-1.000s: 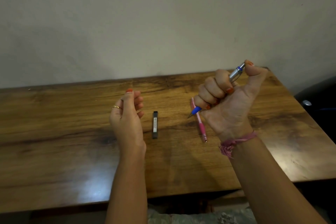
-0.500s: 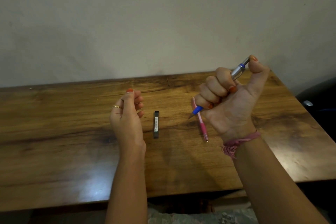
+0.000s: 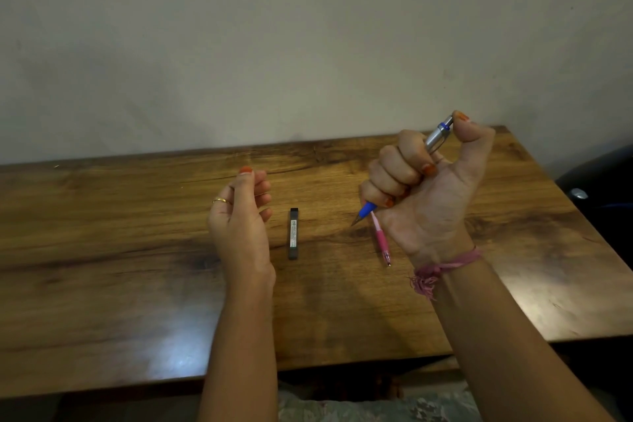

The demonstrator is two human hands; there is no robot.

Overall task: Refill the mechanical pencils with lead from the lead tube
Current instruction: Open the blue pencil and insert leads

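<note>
My right hand [image 3: 428, 195] grips a silver mechanical pencil [image 3: 436, 137] with a blue grip in its fist, tip pointing down-left, thumb pressed on the top button. A pink mechanical pencil [image 3: 382, 241] lies on the wooden table [image 3: 137, 267] just below that hand, partly hidden by it. A dark slim lead tube [image 3: 293, 233] lies flat between my two hands. My left hand [image 3: 241, 216] hovers left of the tube, edge-on, fingers loosely curled and holding nothing. It wears a gold ring.
A plain wall rises right behind the table's far edge. A dark object [image 3: 603, 195] sits off the table's right side. Patterned fabric [image 3: 359, 404] shows below the near edge.
My right hand with the blue pencil has shifted slightly, the thumb staying on the button. My left hand, the lead tube and the pink pencil have not moved.
</note>
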